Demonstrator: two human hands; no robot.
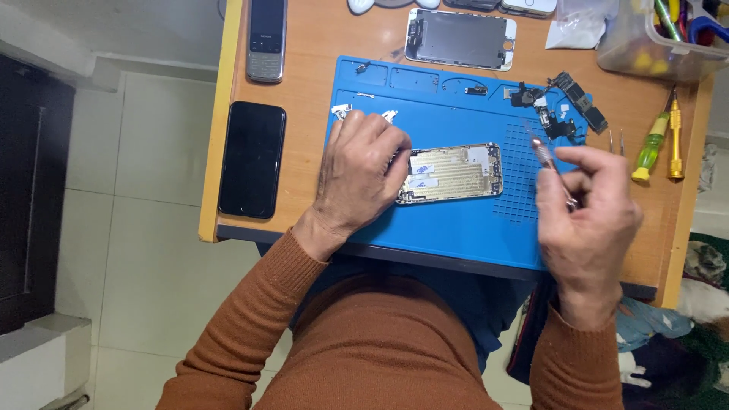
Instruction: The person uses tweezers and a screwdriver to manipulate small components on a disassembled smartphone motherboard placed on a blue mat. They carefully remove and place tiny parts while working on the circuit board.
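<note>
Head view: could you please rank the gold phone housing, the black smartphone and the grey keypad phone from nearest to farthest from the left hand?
1. Gold phone housing, touching the left hand.
2. Black smartphone, left of the mat.
3. Grey keypad phone, at the desk's far left.
</note>
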